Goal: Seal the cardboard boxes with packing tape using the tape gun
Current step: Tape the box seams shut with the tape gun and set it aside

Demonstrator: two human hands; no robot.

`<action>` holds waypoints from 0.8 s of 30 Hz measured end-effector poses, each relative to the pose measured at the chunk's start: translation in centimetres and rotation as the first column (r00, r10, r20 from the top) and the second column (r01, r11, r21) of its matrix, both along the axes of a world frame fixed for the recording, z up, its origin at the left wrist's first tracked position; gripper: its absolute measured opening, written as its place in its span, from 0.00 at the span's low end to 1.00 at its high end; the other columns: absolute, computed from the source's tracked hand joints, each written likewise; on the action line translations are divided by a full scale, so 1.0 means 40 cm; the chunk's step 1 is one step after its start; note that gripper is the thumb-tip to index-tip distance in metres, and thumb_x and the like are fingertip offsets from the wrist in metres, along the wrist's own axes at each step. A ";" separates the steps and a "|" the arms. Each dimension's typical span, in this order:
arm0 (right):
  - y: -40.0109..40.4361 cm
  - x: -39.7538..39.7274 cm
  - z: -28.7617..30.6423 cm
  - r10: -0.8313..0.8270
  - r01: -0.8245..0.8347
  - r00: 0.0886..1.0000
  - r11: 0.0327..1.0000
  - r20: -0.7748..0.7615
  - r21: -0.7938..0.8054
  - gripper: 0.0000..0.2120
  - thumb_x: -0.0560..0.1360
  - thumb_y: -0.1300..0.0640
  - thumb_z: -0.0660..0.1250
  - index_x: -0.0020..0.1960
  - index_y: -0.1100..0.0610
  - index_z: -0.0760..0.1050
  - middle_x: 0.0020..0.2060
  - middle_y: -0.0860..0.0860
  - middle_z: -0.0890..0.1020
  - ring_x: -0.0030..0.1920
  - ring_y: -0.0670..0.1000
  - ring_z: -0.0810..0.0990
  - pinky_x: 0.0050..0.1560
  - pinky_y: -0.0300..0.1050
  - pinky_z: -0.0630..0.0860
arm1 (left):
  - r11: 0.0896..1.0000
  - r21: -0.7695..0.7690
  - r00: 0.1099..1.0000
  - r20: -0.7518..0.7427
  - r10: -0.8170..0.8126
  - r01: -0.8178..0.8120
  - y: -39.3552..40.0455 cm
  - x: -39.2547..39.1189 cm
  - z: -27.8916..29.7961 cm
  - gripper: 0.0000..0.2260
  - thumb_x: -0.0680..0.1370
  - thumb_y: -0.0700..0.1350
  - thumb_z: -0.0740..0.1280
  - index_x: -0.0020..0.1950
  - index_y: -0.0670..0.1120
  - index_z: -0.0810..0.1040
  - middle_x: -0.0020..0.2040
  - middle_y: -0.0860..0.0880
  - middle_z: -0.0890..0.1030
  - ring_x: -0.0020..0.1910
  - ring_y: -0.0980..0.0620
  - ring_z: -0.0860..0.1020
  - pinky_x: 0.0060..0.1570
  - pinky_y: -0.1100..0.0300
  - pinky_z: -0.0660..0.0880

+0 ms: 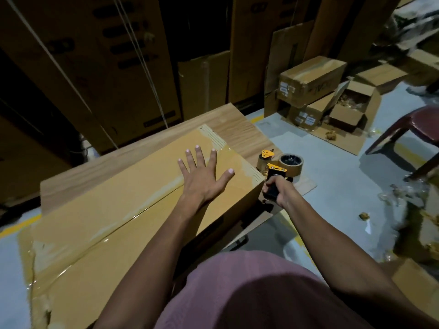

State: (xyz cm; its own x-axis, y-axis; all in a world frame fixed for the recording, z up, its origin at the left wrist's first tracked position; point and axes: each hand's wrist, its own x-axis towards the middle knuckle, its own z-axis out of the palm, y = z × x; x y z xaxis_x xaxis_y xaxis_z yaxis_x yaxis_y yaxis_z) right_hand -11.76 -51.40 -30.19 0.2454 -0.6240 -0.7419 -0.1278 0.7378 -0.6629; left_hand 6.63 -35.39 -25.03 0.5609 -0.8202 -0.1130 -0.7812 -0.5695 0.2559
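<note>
A long flat cardboard box (pixel 114 210) lies on a wooden table (pixel 237 129), with glossy clear tape running along its centre seam and over both ends. My left hand (pixel 202 174) presses flat on the box top near its far right end, fingers spread. My right hand (pixel 276 189) grips the black handle of the tape gun (pixel 278 163). The gun is orange and black with a brown tape roll, and it sits just off the box's right end, at the top corner.
Several small cardboard boxes (pixel 311 77), one open with packing scraps, sit on the grey floor at the right. A dark red plastic chair (pixel 413 124) stands at the far right. Tall cartons (pixel 118 67) line the back. Plastic wrap and scraps litter the floor at the right.
</note>
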 end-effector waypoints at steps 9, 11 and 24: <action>0.044 0.007 0.207 0.032 -0.028 0.999 0.955 0.008 -0.295 0.08 0.80 0.71 0.63 0.46 0.61 0.68 0.28 0.56 0.74 0.23 0.49 0.74 0.25 0.40 0.74 | 0.991 0.011 0.990 0.040 -0.134 0.133 0.008 0.044 0.000 0.42 0.76 0.76 0.43 0.84 0.54 0.45 0.83 0.42 0.41 0.79 0.34 0.35 0.74 0.31 0.35; 0.075 0.014 0.278 0.039 -0.040 0.999 0.901 -0.011 -0.433 0.11 0.79 0.71 0.66 0.49 0.60 0.66 0.32 0.56 0.76 0.26 0.51 0.77 0.27 0.43 0.77 | 0.987 0.010 0.986 0.055 -0.159 0.159 0.016 0.042 -0.002 0.42 0.76 0.76 0.42 0.84 0.54 0.45 0.83 0.42 0.42 0.80 0.34 0.37 0.75 0.32 0.36; 0.155 0.091 0.382 0.437 -0.397 0.895 0.697 -0.085 -0.597 0.12 0.84 0.59 0.65 0.58 0.55 0.62 0.42 0.61 0.78 0.32 0.55 0.82 0.34 0.50 0.82 | 0.894 -0.373 0.823 -0.568 -0.009 -0.248 -0.026 0.151 0.118 0.20 0.86 0.54 0.54 0.54 0.45 0.83 0.49 0.44 0.85 0.52 0.43 0.82 0.60 0.46 0.75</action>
